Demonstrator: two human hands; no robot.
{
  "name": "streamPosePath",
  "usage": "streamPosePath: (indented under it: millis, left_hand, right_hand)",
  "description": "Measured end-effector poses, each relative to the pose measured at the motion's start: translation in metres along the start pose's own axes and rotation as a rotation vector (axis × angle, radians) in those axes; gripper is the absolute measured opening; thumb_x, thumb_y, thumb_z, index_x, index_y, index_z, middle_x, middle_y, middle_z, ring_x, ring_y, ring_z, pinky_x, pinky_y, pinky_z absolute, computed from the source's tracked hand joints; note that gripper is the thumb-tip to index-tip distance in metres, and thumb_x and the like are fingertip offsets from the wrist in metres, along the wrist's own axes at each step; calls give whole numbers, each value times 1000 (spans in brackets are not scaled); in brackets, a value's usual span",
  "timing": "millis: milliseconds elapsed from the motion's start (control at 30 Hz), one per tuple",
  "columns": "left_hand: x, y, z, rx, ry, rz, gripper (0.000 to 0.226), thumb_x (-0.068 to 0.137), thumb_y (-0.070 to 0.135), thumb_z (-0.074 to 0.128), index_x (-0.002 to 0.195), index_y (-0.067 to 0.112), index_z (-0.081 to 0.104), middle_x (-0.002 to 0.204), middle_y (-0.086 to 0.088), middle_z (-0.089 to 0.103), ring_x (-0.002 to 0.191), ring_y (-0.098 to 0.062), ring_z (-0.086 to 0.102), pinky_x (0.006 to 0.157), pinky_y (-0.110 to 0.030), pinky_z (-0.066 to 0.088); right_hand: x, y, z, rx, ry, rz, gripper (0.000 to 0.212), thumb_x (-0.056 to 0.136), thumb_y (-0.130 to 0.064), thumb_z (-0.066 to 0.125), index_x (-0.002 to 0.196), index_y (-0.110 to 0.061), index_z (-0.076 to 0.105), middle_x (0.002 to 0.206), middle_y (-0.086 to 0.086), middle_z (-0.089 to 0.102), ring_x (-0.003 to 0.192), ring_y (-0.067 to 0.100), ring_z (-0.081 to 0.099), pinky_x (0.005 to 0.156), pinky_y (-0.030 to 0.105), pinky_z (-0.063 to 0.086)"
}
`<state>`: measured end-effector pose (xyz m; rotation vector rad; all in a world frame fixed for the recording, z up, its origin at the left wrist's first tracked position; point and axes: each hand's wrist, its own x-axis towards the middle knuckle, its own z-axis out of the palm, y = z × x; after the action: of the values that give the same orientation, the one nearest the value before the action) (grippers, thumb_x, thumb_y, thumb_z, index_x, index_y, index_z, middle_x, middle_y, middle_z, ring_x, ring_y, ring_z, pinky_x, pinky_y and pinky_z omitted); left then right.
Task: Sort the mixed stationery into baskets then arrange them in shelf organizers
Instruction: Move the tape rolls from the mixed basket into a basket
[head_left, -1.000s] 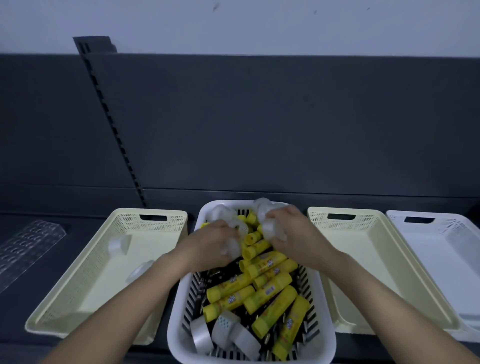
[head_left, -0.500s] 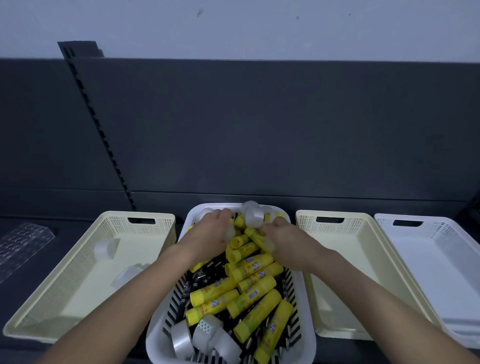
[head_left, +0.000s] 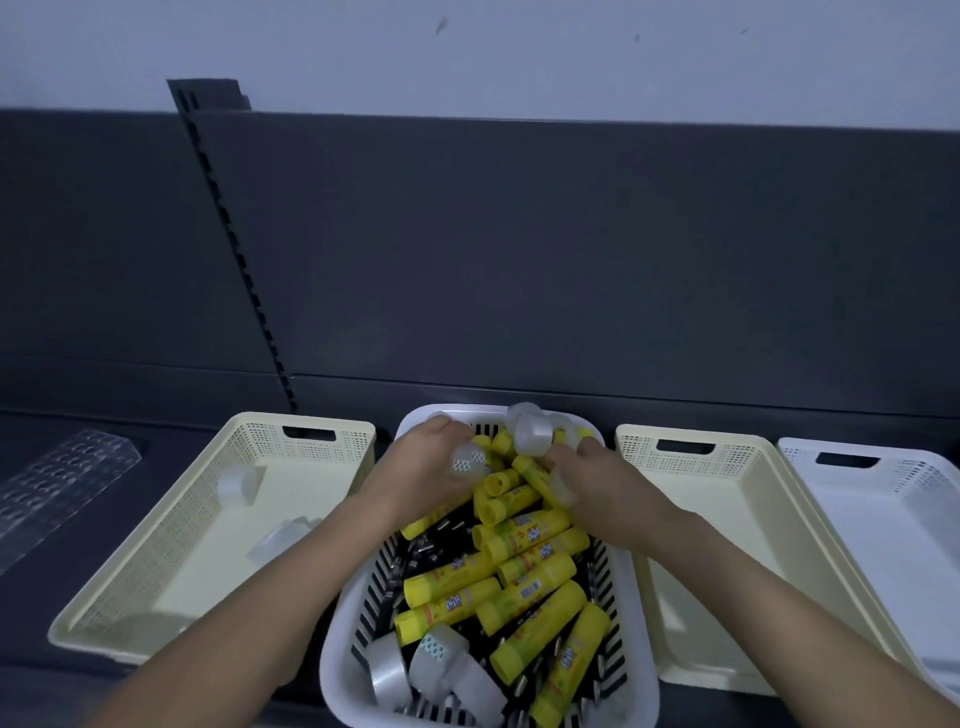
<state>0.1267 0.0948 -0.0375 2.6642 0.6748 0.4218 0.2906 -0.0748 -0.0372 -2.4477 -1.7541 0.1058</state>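
Note:
A white slotted basket (head_left: 337, 660) in the middle holds several yellow glue sticks (head_left: 524, 535), clear tape rolls (head_left: 535, 431) and dark small items. Both my hands are at its far end. My left hand (head_left: 426, 473) curls around a clear tape roll (head_left: 467, 460). My right hand (head_left: 597, 486) grips a clear tape roll (head_left: 561, 488), with another roll just beyond its fingers. More tape rolls (head_left: 436, 670) lie at the basket's near end.
A cream basket (head_left: 156, 551) on the left holds two tape rolls (head_left: 239, 483). On the right stand a cream basket (head_left: 727, 519) and a white basket (head_left: 893, 519). A clear plastic divider (head_left: 57, 488) lies far left. Dark shelf back panel (head_left: 519, 260) rises behind.
The camera view has shifted slightly. Both hands stay at the far end of the middle basket, working among the tape rolls, the left hand having moved a little farther back.

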Motion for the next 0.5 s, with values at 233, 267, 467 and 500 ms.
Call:
streamPosePath:
  millis: [233, 267, 467, 500]
  left_hand:
    - [-9, -16, -25, -67, -28, 61, 53, 81, 24, 69, 131, 20, 52, 132, 4, 49, 115, -15, 52, 90, -23, 41]
    - [-9, -19, -26, -78, -32, 66, 54, 81, 24, 69, 132, 19, 52, 132, 3, 49, 115, -15, 51, 88, -20, 39]
    - [-11, -36, -27, -152, -49, 94, 58, 79, 23, 72, 133, 18, 53, 131, 4, 50, 114, -10, 49, 86, -15, 35]
    - [-11, -39, -29, -169, -53, 99, 58, 78, 23, 73, 133, 18, 53, 130, 3, 50, 113, -10, 49, 87, -15, 35]
  right_hand:
    - [7, -16, -3, -30, -26, 117, 33, 85, -2, 40, 116, -12, 42, 95, 5, 38, 81, 30, 51, 62, 34, 42]
    - [8, -19, -5, -65, -38, 135, 30, 85, -2, 39, 114, -11, 42, 95, 5, 38, 82, 30, 51, 63, 34, 42]
    - [15, -41, -11, -227, -5, 103, 13, 76, -8, 49, 75, -14, 37, 75, 0, 41, 60, 11, 39, 47, 15, 31]
    - [16, -52, -16, -265, 52, 62, 19, 75, -2, 45, 69, -14, 31, 66, -3, 32, 53, 10, 27, 40, 13, 22]
